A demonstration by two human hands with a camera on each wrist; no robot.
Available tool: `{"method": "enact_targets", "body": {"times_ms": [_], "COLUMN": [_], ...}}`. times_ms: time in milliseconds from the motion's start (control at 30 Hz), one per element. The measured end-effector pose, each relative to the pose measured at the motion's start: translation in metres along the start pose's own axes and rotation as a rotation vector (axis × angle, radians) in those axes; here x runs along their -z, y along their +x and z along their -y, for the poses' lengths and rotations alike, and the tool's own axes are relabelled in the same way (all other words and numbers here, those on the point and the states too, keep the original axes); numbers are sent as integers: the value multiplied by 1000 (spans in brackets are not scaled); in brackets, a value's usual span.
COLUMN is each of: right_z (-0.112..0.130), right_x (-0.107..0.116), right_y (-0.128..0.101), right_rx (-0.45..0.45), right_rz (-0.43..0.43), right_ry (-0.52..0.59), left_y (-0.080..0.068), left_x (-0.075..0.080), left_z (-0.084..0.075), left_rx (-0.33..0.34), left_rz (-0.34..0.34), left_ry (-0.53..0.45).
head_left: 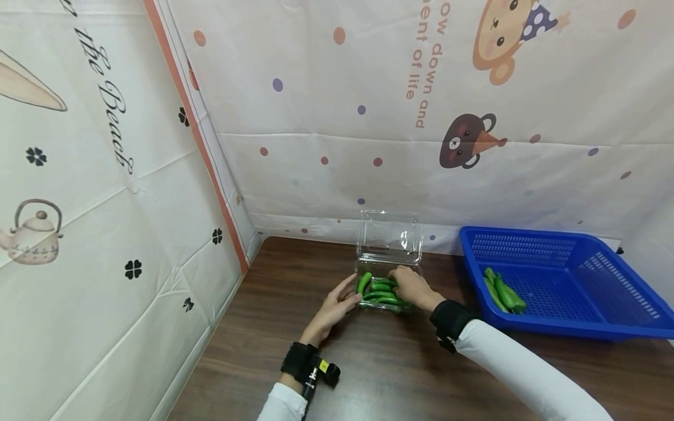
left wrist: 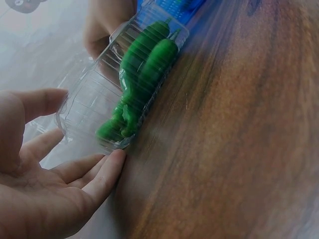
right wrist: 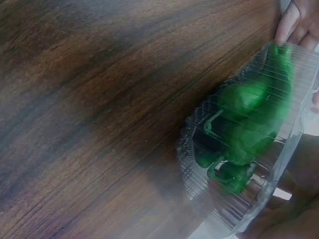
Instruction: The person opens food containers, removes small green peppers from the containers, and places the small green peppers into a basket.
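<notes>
Green peppers (head_left: 380, 290) packed in a clear box (head_left: 388, 242) on the wooden tabletop (head_left: 295, 275).
Box is flanked: left hand (head_left: 337, 305), fingers straight, touches its left end; right hand (head_left: 413, 286) is laid over the peppers, grip not discernible. Peppers mostly lie crosswise between the hands.
</notes>
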State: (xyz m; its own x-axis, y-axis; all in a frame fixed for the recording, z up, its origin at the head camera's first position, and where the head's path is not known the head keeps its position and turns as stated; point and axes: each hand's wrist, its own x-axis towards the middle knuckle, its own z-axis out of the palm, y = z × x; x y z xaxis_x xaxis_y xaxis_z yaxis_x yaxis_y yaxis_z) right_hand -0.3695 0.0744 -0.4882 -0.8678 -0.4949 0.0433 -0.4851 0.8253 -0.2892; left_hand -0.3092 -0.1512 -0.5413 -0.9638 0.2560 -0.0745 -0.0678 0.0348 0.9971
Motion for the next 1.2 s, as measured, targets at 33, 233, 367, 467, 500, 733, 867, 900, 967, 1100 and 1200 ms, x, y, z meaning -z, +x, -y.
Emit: {"method": "enact_targets", "body": {"times_ms": [33, 233, 367, 467, 500, 733, 867, 900, 967, 1100, 1200], "right_z": [0, 0, 2, 3, 3, 4, 5, 5, 6, 7, 8], "right_x": [0, 1, 2, 4, 4, 7, 10, 11, 13, 18, 22], "right_y": [0, 0, -1, -2, -2, -3, -5, -5, -7, -9, -11], "right_rx": [6, 26, 18, 11, 12, 14, 5, 7, 13, 10, 0], "right_rz": [-6, -61, -86, -104, -109, -126, -124, -127, -135, -147, -153], "right_ry": [3, 59, 76, 70, 70, 64, 69, 71, 78, 96, 100], "left_y": [0, -1, -2, -2, -2, -2, -1, -1, -1, -2, -2], "left_x": [0, 1, 1, 1, 1, 0, 0, 0, 0, 0, 0], "left_z": [0, 1, 1, 0, 0, -2, -2, -2, -2, -2, -1], "left_rx": [1, -3, 2, 3, 3, -5, -9, -8, -8, -2, -3], "left_rz": [1, 12, 11, 11, 10, 4, 5, 5, 6, 7, 8], "left_ry": [0, 2, 6, 7, 6, 11, 13, 15, 20, 27, 24]}}
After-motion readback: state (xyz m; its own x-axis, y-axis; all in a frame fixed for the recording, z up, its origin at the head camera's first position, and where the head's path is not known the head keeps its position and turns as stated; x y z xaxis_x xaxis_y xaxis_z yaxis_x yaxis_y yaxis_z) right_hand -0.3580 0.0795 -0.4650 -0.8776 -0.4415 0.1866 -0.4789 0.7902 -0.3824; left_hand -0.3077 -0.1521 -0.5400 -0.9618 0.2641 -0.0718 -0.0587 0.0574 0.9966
